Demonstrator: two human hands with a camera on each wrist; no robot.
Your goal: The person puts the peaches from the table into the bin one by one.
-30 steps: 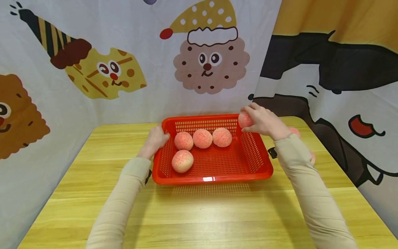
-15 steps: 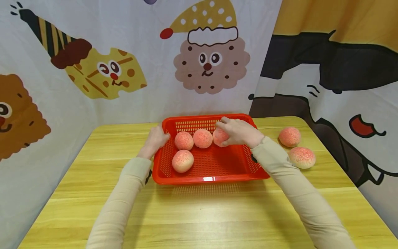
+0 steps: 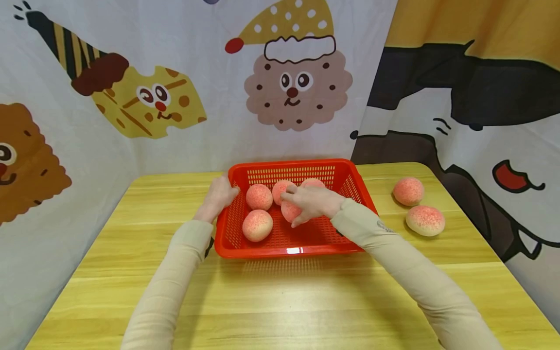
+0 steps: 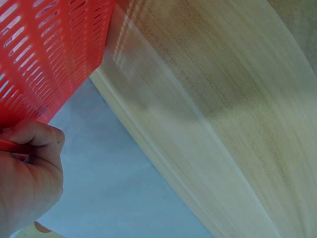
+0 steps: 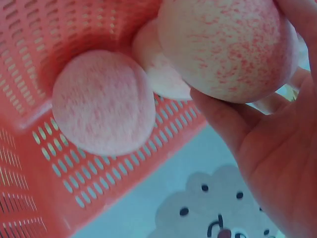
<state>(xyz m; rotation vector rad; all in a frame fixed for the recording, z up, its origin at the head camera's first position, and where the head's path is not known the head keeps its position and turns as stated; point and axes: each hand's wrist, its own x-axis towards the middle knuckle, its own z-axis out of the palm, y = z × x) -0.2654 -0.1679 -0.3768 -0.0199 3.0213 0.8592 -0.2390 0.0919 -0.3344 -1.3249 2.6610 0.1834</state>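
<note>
Leftward from the right rim of the red basket (image 3: 271, 252), the right hand (image 3: 314, 200) has carried a peach (image 3: 289, 211) to the basket's middle, its grip curled round the fruit. The left hand's (image 3: 220, 192) grip clasps the basket's left rim. Four other peaches (image 3: 257, 225) sit inside the basket; two spare peaches (image 3: 425, 221) lie right of it on the table (image 3: 280, 306).

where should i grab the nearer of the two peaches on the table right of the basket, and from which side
Probably across the middle of the nearer peach, from above: it looks longer left to right, so gripping front and back would span its shorter width. The farther peach sits close at its left rear, so favour coming from the right.
</note>
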